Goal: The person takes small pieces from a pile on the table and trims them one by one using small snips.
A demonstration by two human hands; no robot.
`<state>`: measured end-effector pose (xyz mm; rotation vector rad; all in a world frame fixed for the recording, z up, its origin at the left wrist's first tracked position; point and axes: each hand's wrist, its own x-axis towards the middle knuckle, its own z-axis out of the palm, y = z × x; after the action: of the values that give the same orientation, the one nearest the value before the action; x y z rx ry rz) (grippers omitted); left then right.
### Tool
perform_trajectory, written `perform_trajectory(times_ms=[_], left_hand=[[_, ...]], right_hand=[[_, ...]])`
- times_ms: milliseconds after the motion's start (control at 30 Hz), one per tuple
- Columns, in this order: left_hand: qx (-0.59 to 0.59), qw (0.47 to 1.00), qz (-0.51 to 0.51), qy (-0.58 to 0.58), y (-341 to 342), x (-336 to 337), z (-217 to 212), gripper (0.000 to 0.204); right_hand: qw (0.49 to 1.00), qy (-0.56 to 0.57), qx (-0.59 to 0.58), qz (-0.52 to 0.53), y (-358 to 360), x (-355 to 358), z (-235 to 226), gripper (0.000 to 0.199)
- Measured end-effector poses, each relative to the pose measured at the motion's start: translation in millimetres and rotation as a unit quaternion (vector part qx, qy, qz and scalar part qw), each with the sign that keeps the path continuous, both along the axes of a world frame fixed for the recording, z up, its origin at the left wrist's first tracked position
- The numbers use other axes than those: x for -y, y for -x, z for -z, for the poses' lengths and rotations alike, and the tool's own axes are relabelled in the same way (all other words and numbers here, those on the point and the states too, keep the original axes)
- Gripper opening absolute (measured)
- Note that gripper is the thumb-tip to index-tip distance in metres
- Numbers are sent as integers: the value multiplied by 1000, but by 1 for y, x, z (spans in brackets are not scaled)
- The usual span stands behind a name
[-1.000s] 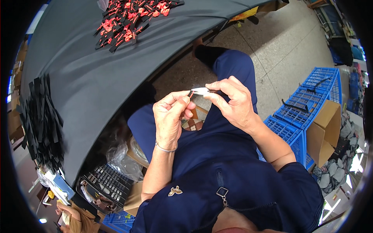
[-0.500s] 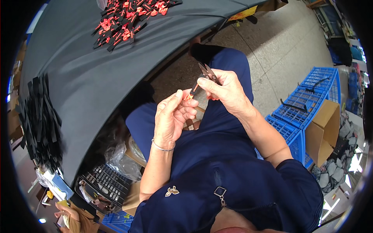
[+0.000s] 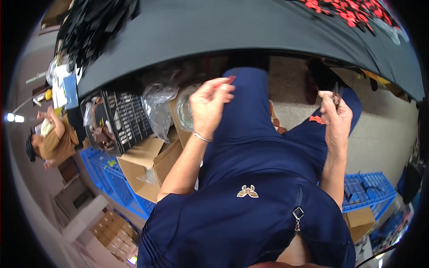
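My right hand (image 3: 336,117) is closed around a pair of small dark thread snips (image 3: 337,93), their blades pointing away from me. Beside its fingers a bright red scrap (image 3: 317,119) shows against my dark blue trouser leg; whether it hangs from the hand or lies on the leg I cannot tell. Over my left knee, my left hand (image 3: 209,107) pinches a small dark red piece (image 3: 230,80) between thumb and fingertips. On the dark cloth-covered table (image 3: 214,27) a pile of red-and-black pieces (image 3: 351,11) sits at the far right, and black strips (image 3: 96,29) are heaped at the far left.
Below the table's left end are a black basket (image 3: 127,118), clear plastic bags (image 3: 158,105) and an open cardboard box (image 3: 149,163). Blue crates (image 3: 105,174) stand at the left, another blue crate (image 3: 366,190) at the right. A person (image 3: 58,138) works farther left.
My hands, together before, have moved wide apart, the left one leftward and the right one rightward. The view has swung left, so the red-and-black pile now appears at the far right.
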<state>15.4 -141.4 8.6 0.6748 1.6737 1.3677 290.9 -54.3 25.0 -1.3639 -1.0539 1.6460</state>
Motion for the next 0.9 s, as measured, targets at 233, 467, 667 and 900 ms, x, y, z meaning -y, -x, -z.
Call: perform_trajectory(times_ms=[233,467,667,900], left_hand=[[-105,956,-218,167,124,145,111,29],[-225,866,-294,337,152,193,171,41],[-316,917,-240,48,118,71,82,27],[-429,859,69,-271,4,-91,-60,25]], right_hand=[[999,15,35,-15,7,-5,6,18],[999,17,36,-21,17,-5,4,18],[990,-23,138,27,12,0,0,17],[996,1,82,44,17,-2,1,16]])
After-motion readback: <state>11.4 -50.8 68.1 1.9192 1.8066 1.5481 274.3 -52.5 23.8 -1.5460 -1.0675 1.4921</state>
